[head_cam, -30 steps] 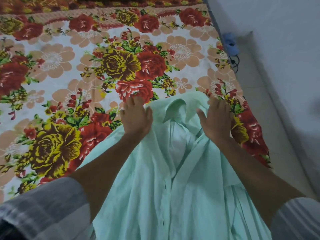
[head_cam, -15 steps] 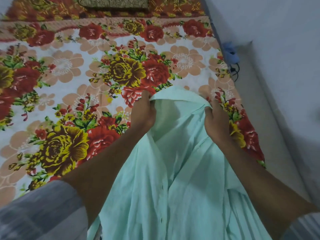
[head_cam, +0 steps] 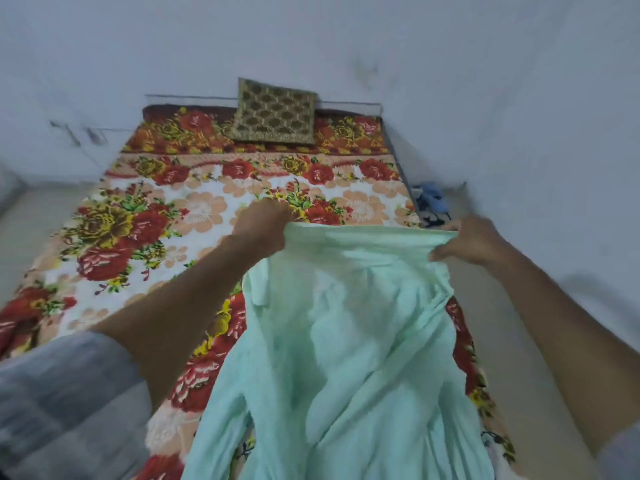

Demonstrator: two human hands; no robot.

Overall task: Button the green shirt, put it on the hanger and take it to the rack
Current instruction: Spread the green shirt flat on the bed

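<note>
Green shirt hangs stretched between gripping left hand and right hand.

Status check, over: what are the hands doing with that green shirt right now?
Left hand and right hand both grip the top edge of the pale green cotton shirt, stretched between them above the floral bedspread. No hanger in view. Nothing in the way.

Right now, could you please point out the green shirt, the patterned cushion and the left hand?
green shirt (head_cam: 346, 341), head view, middle of the hanging cloth.
patterned cushion (head_cam: 275, 114), head view, centre of its face.
left hand (head_cam: 259, 226), head view, back of the hand.
</note>
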